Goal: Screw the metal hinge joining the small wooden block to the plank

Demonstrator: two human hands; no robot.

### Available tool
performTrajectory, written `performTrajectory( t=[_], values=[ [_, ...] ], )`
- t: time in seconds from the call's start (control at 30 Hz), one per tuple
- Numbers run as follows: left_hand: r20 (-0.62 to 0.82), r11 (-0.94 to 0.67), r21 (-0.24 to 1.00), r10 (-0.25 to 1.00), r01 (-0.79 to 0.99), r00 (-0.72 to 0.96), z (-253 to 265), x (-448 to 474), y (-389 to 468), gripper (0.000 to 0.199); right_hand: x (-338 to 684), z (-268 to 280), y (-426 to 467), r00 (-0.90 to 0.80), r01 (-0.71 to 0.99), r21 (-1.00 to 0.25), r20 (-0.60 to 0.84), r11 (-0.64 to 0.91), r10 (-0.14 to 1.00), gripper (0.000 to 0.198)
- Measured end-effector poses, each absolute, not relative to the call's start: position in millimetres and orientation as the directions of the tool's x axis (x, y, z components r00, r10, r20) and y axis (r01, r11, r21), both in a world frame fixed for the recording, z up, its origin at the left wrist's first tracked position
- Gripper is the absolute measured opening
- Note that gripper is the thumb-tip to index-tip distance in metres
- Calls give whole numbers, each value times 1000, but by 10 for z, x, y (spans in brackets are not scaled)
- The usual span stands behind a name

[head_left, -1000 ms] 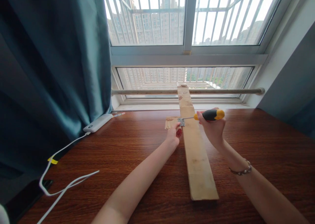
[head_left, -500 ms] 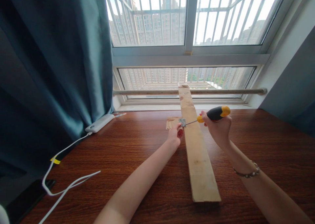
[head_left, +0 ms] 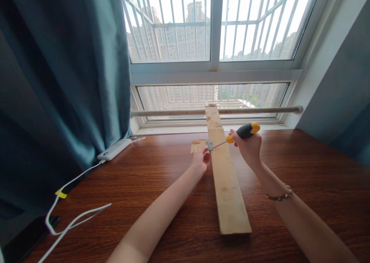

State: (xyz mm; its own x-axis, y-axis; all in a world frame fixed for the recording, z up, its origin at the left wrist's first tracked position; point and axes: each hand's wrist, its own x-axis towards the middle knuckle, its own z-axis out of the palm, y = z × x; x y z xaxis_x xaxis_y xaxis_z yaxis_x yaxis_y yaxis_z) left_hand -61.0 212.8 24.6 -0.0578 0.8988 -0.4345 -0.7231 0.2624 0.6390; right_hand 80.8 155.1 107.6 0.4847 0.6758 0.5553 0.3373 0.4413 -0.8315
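Note:
My right hand (head_left: 251,149) is closed around a black-and-yellow screwdriver (head_left: 245,131). Its thin shaft slants down to the left, with the tip at a small metal hinge (head_left: 209,144). The hinge bridges a long wooden board (head_left: 230,191) and a short wooden piece (head_left: 196,146) to the left of it. With curled fingers, my left hand (head_left: 200,161) grips at the hinge's lower left side, beside the long board's edge. Those fingers partly cover the short piece and the hinge. Any screw under the tip is too small to make out.
A brown wood-grain tabletop (head_left: 144,186) lies beneath everything. At the left, a white power strip (head_left: 114,149) with a white cable (head_left: 78,181) rests near the blue curtain (head_left: 95,82). Behind the table, a horizontal rail (head_left: 254,110) crosses the window, close to the board's far end.
The whole view has shifted slightly, so the table and boards appear further left. Both hands keep their places at the hinge, and the screwdriver tip remains there.

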Motion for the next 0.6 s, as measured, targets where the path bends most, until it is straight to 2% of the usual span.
performTrajectory(
  t=[0.17, 0.2, 0.27, 0.33, 0.4, 0.5, 0.6],
  values=[
    [-426, 255, 648, 902, -718, -64, 252, -611, 2140, 11, 1235, 1363, 1568, 587, 223, -828, 535, 514, 607, 39],
    [-426, 256, 650, 902, -716, -64, 249, -611, 2144, 11, 1343, 1381, 1590, 560, 256, -835, 539, 488, 629, 41],
    [-430, 263, 653, 901, -711, -62, 245, -610, 2151, 10, 1545, 1323, 1661, 485, 437, -827, 548, 353, 682, 44],
    [-431, 269, 654, 901, -707, -56, 244, -609, 2153, 10, 1708, 1145, 1752, 434, 683, -721, 525, 113, 732, 45],
    [-431, 270, 654, 901, -707, -54, 247, -610, 2154, 11, 1830, 891, 1835, 341, 838, -538, 385, -92, 858, 44],
    [-430, 272, 654, 901, -706, -51, 247, -610, 2158, 11, 1962, 512, 1903, 266, 918, -346, 170, -195, 949, 47],
    [-411, 257, 664, 910, -702, -55, 232, -609, 2171, 11, 2055, 277, 1918, 282, 927, -280, 86, -249, 956, 51]
  ],
)
